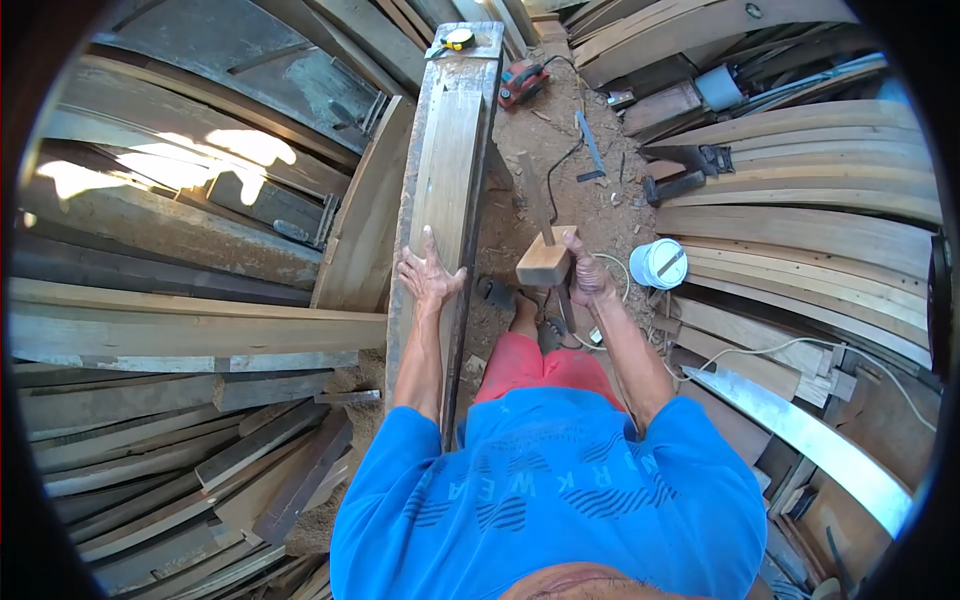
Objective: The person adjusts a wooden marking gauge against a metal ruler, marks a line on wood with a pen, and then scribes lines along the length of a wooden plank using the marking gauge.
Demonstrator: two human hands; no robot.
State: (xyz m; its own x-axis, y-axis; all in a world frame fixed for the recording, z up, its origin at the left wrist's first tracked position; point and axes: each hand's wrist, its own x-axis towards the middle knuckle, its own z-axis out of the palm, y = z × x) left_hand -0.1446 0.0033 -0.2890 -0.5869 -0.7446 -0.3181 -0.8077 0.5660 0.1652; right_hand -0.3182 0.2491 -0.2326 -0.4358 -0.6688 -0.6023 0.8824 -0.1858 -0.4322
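A long pale board (450, 165) lies lengthwise on a narrow, worn workbench (425, 100). My left hand (430, 277) rests on the board's near part with its fingers spread, holding nothing. To the right of the bench, my right hand (590, 275) is closed on a wooden marking gauge (545, 262), a block with a long thin stem through it. The thumb lies on the block's right edge, and the stem points up and away, clear of the board.
A yellow tape measure (459, 39) sits at the bench's far end. On the dusty floor are a red power tool (522, 83), a try square (590, 147) and a white bucket (658, 264). Stacked planks (800, 230) flank both sides. A cable crosses at right.
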